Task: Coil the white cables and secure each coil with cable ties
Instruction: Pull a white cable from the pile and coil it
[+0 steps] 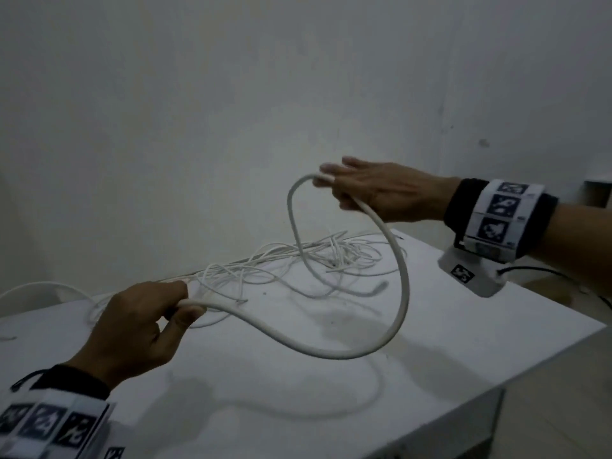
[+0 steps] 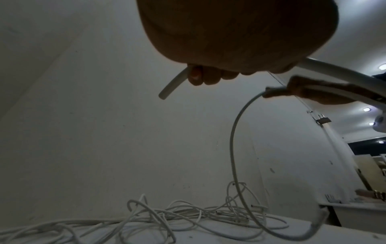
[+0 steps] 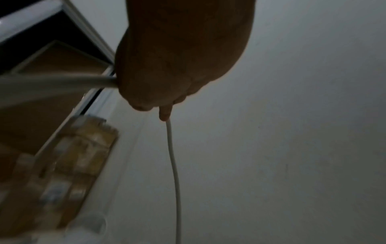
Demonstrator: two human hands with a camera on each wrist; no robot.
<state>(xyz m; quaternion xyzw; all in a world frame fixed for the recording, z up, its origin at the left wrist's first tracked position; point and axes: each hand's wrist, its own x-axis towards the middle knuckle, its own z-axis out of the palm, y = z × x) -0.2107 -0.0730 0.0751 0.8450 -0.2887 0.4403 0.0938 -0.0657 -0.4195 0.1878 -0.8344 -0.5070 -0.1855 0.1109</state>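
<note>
Unmarked white cable (image 1: 394, 246), both hands (image 1: 139, 326)

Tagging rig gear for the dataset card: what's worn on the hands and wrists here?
Both hands are bare: left hand, right hand. Each wrist carries a black strap wrapped by a white band printed with dark square fiducial markers. A white camera housing with its own marker hangs under the right wrist, with a thin black cable trailing from it.

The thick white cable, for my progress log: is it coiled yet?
Not coiled: the thick white cable hangs in one open loop between left hand and right hand.
</note>
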